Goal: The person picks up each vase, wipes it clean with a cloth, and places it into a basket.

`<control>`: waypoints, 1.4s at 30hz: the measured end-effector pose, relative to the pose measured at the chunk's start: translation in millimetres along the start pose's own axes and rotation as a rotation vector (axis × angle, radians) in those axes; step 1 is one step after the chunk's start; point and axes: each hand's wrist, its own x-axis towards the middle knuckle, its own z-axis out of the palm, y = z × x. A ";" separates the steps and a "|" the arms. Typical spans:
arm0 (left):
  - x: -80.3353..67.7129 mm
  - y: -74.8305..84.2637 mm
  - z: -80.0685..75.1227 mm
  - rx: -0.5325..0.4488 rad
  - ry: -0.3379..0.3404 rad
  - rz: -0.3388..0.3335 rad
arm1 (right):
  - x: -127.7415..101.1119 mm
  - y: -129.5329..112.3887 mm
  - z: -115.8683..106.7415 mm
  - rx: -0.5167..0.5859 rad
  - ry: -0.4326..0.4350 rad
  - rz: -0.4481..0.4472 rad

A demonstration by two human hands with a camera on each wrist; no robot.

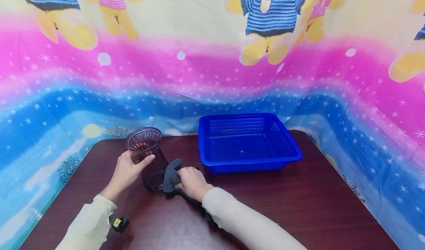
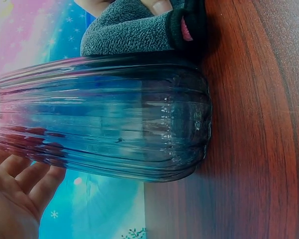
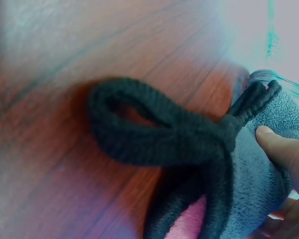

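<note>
A ribbed, purple-tinted glass vase [image 1: 154,165] with a flared rim stands on the table, leaning slightly. My left hand [image 1: 127,170] grips it just below the rim; in the left wrist view, fingers [image 2: 45,186] curl behind the glass [image 2: 114,119]. Bunched in my right hand [image 1: 193,183] is a grey cleaning cloth [image 1: 172,176] with black edging, held against the lower right side of the vase. Seen from the right wrist, the thumb [image 3: 279,147] presses the cloth [image 3: 259,184], whose black hanging loop and a patch of pink underside show.
A blue plastic basket [image 1: 206,161] with perforated walls sits at the back right of the dark wood table [image 1: 159,220]. Behind the table hangs a printed cloth backdrop [image 1: 186,76]. The cloth's black edge trails under the right wrist.
</note>
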 end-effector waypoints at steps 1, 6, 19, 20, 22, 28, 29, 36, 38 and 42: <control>0.1 0.4 -0.1 -0.002 0.000 0.000 | -0.1 0.3 -0.4 0.008 -0.002 0.001; -0.1 1.1 -0.2 -0.007 0.002 -0.002 | -0.8 1.2 -4.0 0.040 -0.003 -0.005; -1.0 0.7 0.6 -0.002 -0.001 -0.006 | -1.0 -4.6 -20.0 0.068 0.034 -0.032; -1.0 0.4 0.6 -0.002 -0.002 -0.005 | -0.9 -5.6 -21.9 0.070 0.036 -0.032; -1.1 0.2 0.7 -0.002 -0.001 -0.005 | -0.2 -7.0 -25.4 0.077 0.041 -0.035; -1.5 0.2 0.2 0.002 -0.003 -0.003 | 1.9 -11.3 -35.3 0.091 0.071 -0.047; -1.6 0.4 0.0 0.002 -0.004 -0.003 | 2.1 -12.2 -37.2 0.095 0.076 -0.048; -1.5 0.7 -0.4 -0.003 -0.007 -0.005 | 2.5 -17.3 -49.6 0.110 0.111 -0.047; -1.2 0.6 -0.3 -0.004 -0.007 -0.002 | 2.8 -18.0 -51.9 0.115 0.118 -0.047; -1.0 -0.3 -0.1 -0.002 -0.006 0.004 | 4.7 -19.1 -54.8 0.121 0.132 -0.053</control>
